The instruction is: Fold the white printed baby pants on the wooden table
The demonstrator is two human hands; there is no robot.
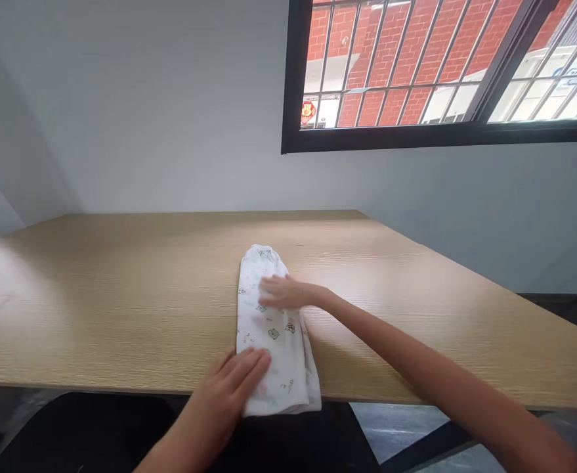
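A white folded garment [279,351] with small printed animal figures lies lengthwise on the wooden table. Its far end is narrow and gathered, while the wider near end hangs over the table's front edge in loose layers. My left hand [239,378] rests on the garment's near left side, fingers stretched out and close together. Farther up, my right hand [283,292] is over the cloth's upper middle with its fingers extended, slightly smeared by motion. Neither hand grips the fabric, and part of the print is hidden beneath them.
The light wooden table [135,295] reaches back to a plain pale wall [170,118]. A dark-framed barred window [391,138] is at the upper right. Below the front edge there is a black chair [101,433].
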